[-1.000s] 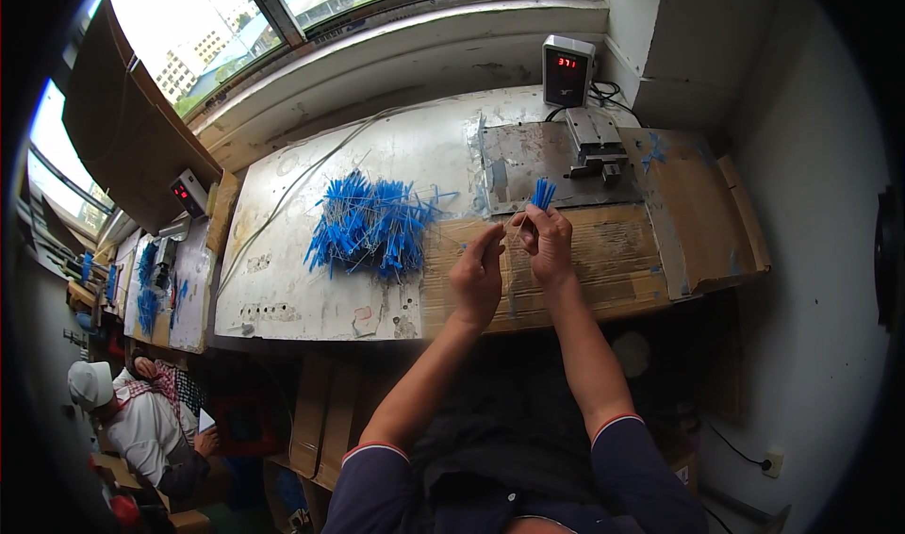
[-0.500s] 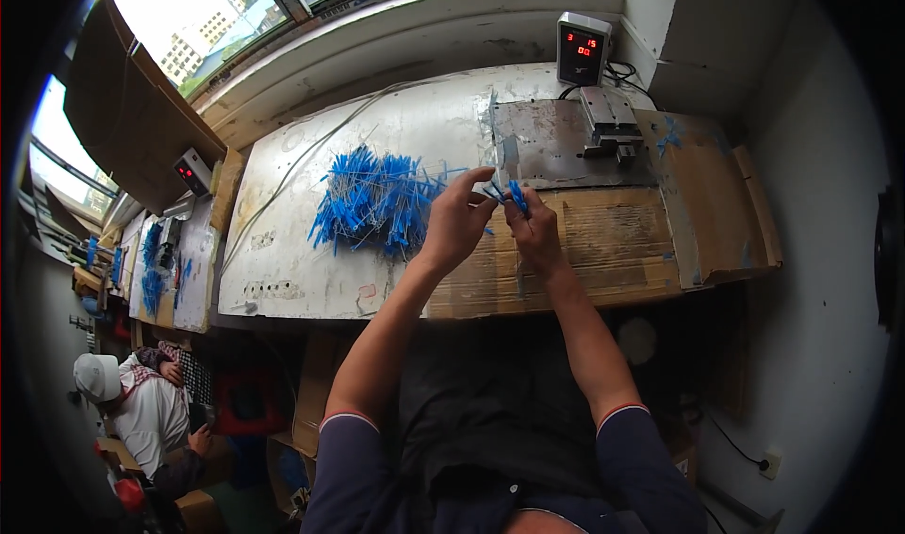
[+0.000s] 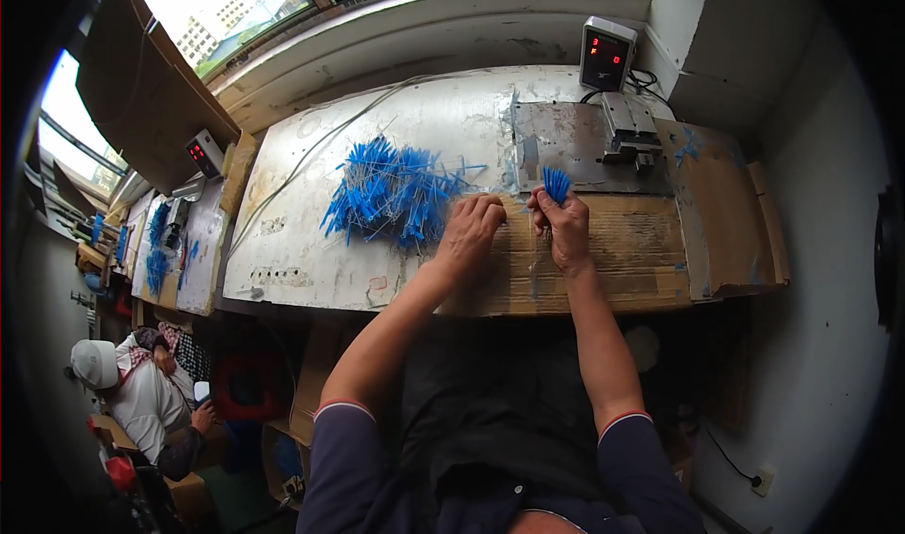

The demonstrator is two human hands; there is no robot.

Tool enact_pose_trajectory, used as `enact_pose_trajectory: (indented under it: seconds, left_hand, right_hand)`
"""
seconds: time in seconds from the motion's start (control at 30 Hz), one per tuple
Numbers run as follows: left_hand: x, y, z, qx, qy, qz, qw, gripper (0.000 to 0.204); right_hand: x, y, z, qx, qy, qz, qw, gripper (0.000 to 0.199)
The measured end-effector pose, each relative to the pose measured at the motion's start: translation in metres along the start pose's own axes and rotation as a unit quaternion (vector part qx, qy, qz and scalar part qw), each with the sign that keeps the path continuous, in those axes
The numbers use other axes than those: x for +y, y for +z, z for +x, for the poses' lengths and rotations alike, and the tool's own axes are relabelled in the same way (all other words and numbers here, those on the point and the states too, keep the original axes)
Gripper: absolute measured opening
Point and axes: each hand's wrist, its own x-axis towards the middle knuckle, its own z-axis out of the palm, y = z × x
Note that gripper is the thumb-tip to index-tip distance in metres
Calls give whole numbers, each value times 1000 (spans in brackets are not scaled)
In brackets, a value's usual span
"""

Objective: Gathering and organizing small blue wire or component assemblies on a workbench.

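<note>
My right hand (image 3: 567,233) is closed around a small bundle of thin wires with blue ends (image 3: 555,183). The blue tips fan upward above its thumb and fingers, over the near edge of the metal plate. To its left, my left hand (image 3: 468,235) rests low over the cardboard, back up and fingers curled under. Whatever lies beneath those fingertips, if anything, is hidden. Just left of that hand spreads a large tangled pile of blue-ended wires (image 3: 391,190) on the white tabletop (image 3: 302,251).
A small metal clamp-like device (image 3: 630,131) stands on the metal plate (image 3: 556,143), with a red-lit display box (image 3: 606,55) behind it. Corrugated cardboard (image 3: 613,251) covers the front right. A second bench (image 3: 198,265) and a seated person (image 3: 151,402) are at left.
My hands have come apart: the left has drawn back, its fingers now curled down. The blue ends now point upward in my right hand. The display's lit figures differ, and the whole view has shifted slightly.
</note>
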Motion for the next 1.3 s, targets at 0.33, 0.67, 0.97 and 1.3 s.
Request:
enact_pose_trajectory:
  seconds: [0.33, 0.67, 0.97, 1.3]
  left_hand:
    - [39, 19, 44, 191, -272, -450, 829, 8]
    - [-75, -34, 34, -31, -132, 65, 989, 35]
    - [-93, -29, 53, -237, -162, 126, 950, 38]
    - [-96, -34, 32, 52, -24, 79, 995, 22]
  right_hand:
    - [16, 11, 2, -70, -62, -49, 994, 22]
    - [-8, 5, 4, 19, 35, 131, 991, 19]
    - [-2, 3, 1, 14, 38, 12, 999, 16]
    - [8, 30, 16, 91, -205, -290, 930, 13]
